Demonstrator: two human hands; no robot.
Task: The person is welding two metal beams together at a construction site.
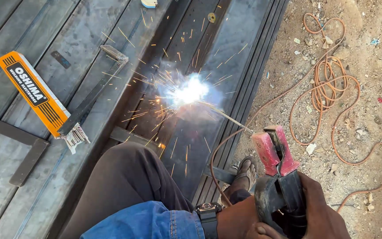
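- Welding arc burned on the dark steel sheet, sparks thrown in all directions.
- Electrode rod ran from the arc back to the red-jawed electrode holder, angled low so the tip met the seam.
- One hand was closed around the holder's black grip at bottom right; which hand it was couldn't be told. Wristwatch and blue sleeve sat beside it. Other hand out of view.
- Sandalled foot rested on the sheet edge, likely for bracing.
- Orange electrode box lay open on the left, rods spilling, within reach.
- Orange cable coiled on the dirt, clear of sparks.
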